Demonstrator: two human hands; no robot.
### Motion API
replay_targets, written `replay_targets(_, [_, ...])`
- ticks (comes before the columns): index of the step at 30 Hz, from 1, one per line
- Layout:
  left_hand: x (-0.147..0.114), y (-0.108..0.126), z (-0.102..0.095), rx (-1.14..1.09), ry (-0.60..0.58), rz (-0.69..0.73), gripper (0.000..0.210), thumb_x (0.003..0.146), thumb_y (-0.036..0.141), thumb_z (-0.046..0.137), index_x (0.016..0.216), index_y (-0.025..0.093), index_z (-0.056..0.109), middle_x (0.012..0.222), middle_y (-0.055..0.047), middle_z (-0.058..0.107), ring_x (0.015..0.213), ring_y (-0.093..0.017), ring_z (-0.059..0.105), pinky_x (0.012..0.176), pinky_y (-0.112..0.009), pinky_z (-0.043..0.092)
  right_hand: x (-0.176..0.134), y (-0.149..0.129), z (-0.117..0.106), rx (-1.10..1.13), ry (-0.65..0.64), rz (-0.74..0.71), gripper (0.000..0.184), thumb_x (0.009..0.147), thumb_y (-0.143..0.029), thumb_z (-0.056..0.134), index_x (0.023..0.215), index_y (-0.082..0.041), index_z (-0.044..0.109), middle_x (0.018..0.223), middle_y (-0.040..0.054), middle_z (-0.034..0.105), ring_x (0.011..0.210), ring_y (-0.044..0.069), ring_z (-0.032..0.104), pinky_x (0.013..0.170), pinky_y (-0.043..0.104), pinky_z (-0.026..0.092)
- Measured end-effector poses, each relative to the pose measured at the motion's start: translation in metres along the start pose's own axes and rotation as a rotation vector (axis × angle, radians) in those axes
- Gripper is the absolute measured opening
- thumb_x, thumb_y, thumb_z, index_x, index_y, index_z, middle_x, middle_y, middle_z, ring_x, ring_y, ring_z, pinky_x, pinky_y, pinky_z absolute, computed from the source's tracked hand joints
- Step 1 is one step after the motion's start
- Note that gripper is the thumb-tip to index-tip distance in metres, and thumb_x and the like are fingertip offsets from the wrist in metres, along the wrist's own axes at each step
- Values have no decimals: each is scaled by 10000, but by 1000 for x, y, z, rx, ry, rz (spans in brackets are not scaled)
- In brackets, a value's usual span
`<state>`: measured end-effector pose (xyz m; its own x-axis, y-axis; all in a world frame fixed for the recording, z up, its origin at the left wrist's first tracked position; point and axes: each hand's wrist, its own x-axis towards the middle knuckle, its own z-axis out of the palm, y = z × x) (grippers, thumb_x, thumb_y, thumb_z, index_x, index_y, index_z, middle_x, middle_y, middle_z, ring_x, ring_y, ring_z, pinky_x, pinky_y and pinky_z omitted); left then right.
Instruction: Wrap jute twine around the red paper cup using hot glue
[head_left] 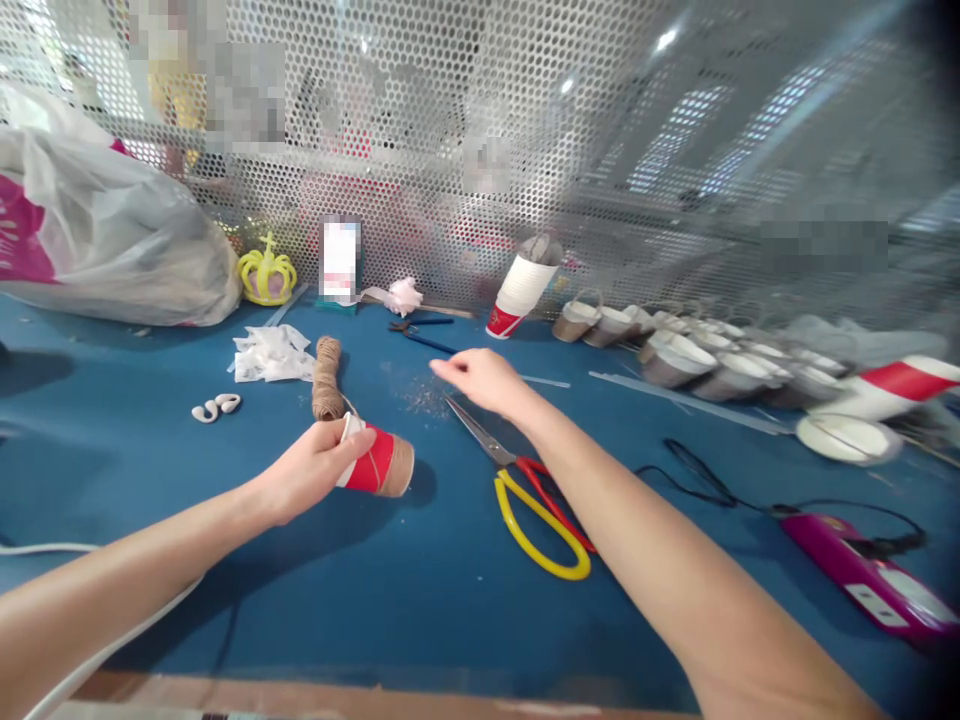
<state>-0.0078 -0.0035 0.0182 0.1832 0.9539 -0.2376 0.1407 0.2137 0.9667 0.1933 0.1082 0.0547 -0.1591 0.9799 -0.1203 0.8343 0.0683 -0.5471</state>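
Observation:
My left hand (322, 455) is closed around a red and white paper cup (379, 462), tilted on its side with its base to the right. Brown twine is wound around the base end of this cup. Just behind it lies a roll of twine (328, 375), with a strand running toward the cup. My right hand (484, 378) hovers over the table with thumb and fingers pinched together; whatever may be between them is too small to make out. Below that hand are scissors (495, 450) with one yellow and one red handle, lying partly under the right forearm.
Pliers (424, 335) and stacked paper cups (523, 285) stand behind my right hand. Several twine-wrapped cups (679, 360) line the right rear. A purple power strip (862, 570) lies front right. White scraps (272, 354), a yellow crown (268, 275) and a plastic bag (127, 230) are left.

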Motion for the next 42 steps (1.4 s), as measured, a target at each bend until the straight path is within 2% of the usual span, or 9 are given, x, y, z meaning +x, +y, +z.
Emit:
replay_targets(2, [-1, -1, 0, 12, -26, 12, 423, 703, 562, 509, 671, 141, 494, 533, 54, 435, 479, -69, 338, 479, -204, 249, -8, -26, 18, 102, -201, -103, 402, 788, -528, 487, 775, -192, 708, 879, 56, 687, 824, 172, 597, 744, 276, 443])
replay_targets(3, [-2, -1, 0, 18, -39, 15, 421, 705, 559, 510, 684, 139, 498, 539, 54, 438, 482, -69, 336, 482, -204, 250, -12, -37, 28, 252, -402, -162, 414, 804, -512, 473, 766, -173, 707, 884, 61, 688, 807, 160, 596, 729, 269, 438])
replay_targets(4, [-2, -2, 0, 25, -48, 17, 420, 707, 556, 511, 697, 137, 505, 543, 52, 443, 483, -68, 335, 483, -205, 251, -15, -46, 37, 376, -529, -198, 404, 807, -483, 487, 721, -152, 702, 854, 66, 687, 785, 147, 590, 722, 261, 431])
replay_targets(6, [-3, -2, -1, 35, -58, 18, 421, 710, 551, 516, 710, 130, 520, 552, 47, 459, 482, -67, 340, 484, -206, 256, -19, -58, 50, 593, -618, -193, 270, 776, -349, 582, 657, -127, 679, 740, 53, 670, 689, 116, 567, 667, 242, 419])
replay_targets(10, [-3, 1, -1, -95, -58, -20, 398, 672, 513, 595, 746, 123, 560, 597, 27, 532, 515, -80, 427, 507, -205, 309, -24, -57, 50, 789, -490, -138, 135, 743, -156, 597, 616, -135, 635, 687, 5, 626, 646, 72, 539, 615, 198, 399])
replay_targets(13, [-2, 5, -2, -294, -25, -97, 351, 662, 446, 639, 779, 120, 586, 649, 6, 588, 561, -96, 503, 543, -207, 372, -30, -47, 34, 900, -446, -147, 126, 758, -202, 585, 675, -142, 659, 687, -3, 612, 623, 61, 531, 550, 179, 381])
replay_targets(19, [-1, 9, -5, -405, -85, -198, 181, 706, 282, 644, 781, 119, 625, 705, -22, 656, 610, -105, 576, 597, -213, 432, -41, -31, 18, 1067, -471, -207, 128, 678, -208, 674, 788, -143, 690, 632, -23, 595, 537, 41, 504, 545, 185, 403])
replay_targets(26, [-3, 9, -4, -420, -129, -234, 135, 709, 234, 650, 767, 112, 651, 725, -40, 686, 634, -119, 604, 634, -231, 444, -44, -31, 20, 1032, -294, -244, 153, 639, -237, 715, 755, -141, 692, 594, -29, 589, 511, 43, 501, 526, 199, 417])
replay_targets(42, [-1, 6, -4, -433, -90, -270, 203, 690, 278, 662, 805, 112, 644, 732, -47, 680, 638, -138, 617, 641, -252, 469, -53, -35, 9, 929, -241, -287, 173, 636, -266, 712, 752, -140, 686, 598, -25, 581, 509, 55, 491, 526, 223, 420])
